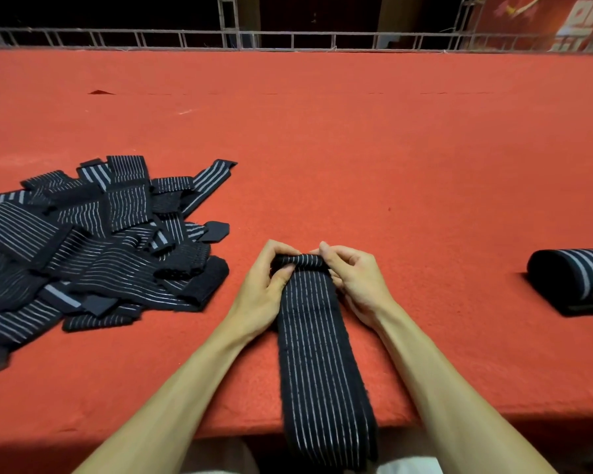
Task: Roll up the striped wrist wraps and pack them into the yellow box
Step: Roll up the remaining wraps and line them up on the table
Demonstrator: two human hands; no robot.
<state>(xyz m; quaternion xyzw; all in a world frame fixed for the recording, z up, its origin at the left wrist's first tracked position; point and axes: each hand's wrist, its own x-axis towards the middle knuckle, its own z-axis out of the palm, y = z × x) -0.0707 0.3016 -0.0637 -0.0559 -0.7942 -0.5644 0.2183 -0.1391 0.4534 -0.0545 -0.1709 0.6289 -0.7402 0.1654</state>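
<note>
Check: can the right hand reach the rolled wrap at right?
Probably yes: only bare table lies between the rolled wrap and the right hand, though it pinches the long wrap and must let go first.

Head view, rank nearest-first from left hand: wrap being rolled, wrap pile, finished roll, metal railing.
1. wrap being rolled: gripped in the left hand.
2. wrap pile: just to its left.
3. finished roll: far right.
4. metal railing: along the back.

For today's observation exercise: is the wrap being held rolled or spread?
Mostly spread: the wrap lies flat, only its far end rolled, pinched by the left hand and right hand.
</note>
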